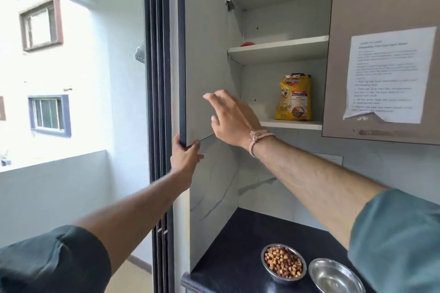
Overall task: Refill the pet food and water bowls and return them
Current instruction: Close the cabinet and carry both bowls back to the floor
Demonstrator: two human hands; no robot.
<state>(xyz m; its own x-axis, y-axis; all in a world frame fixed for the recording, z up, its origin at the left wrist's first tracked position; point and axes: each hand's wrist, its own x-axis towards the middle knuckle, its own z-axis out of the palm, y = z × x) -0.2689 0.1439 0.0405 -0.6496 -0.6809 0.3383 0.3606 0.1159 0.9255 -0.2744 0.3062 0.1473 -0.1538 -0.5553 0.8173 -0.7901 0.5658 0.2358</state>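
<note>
A yellow pet food bag point(294, 97) stands upright on the lowest shelf of the open wall cabinet. My left hand point(184, 157) grips the bottom corner of the opened cabinet door point(204, 54). My right hand point(229, 116) hovers in front of the cabinet with fingers straight, holding nothing, left of the bag. On the black counter point(228, 257) below sit two steel bowls: one point(283, 263) filled with brown kibble, the other point(333, 277) shiny inside, to its right; whether it holds water I cannot tell.
A printed instruction sheet point(388, 76) is taped to the shut cabinet door on the right. A small red object point(247, 44) lies on the middle shelf. Dark sliding door frames point(158, 78) stand left of the cabinet, with a balcony beyond.
</note>
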